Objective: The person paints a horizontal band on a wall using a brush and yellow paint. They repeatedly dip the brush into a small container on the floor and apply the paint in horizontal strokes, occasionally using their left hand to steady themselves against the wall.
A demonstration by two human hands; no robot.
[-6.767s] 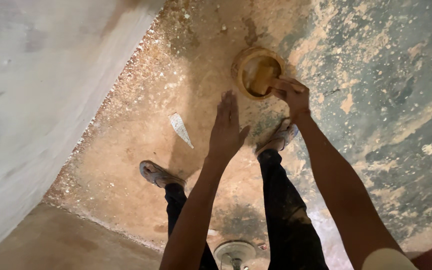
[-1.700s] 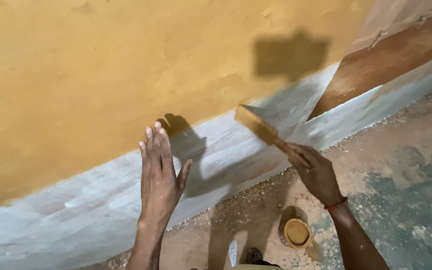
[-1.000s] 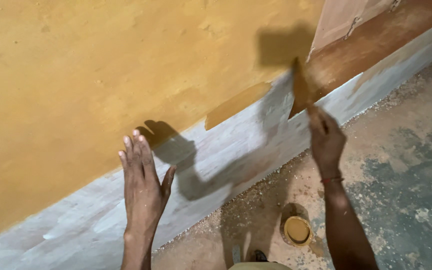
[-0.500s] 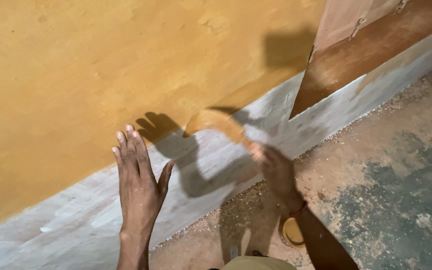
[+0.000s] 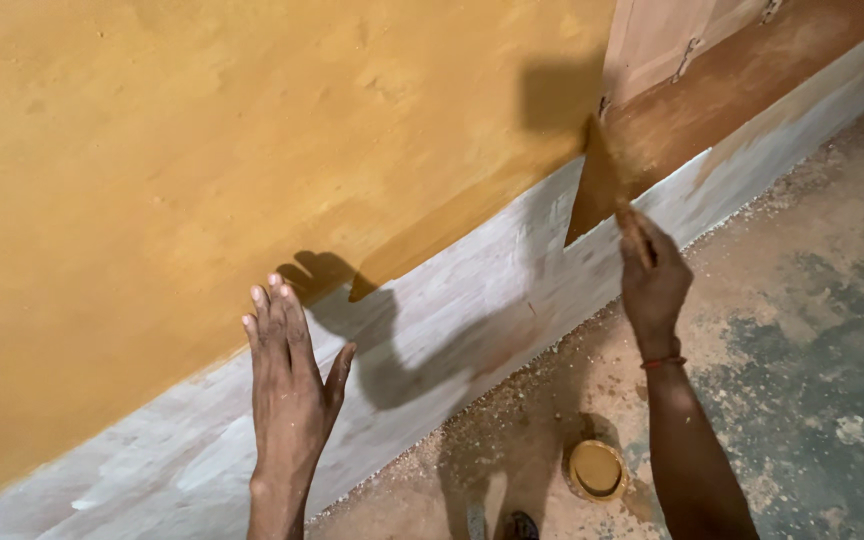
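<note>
Fingers of your right hand (image 5: 652,280) are clamping the paintbrush (image 5: 607,180), its bristles pressing the wall (image 5: 202,150) above them, at the ochre paint's lower edge. Your left hand (image 5: 287,385) is lying flat, fingers together, on the grey base strip (image 5: 452,310). A round paint tin (image 5: 597,470) is sitting on the floor (image 5: 802,330). Half a second ago the brush was sweeping lower and further left.
</note>
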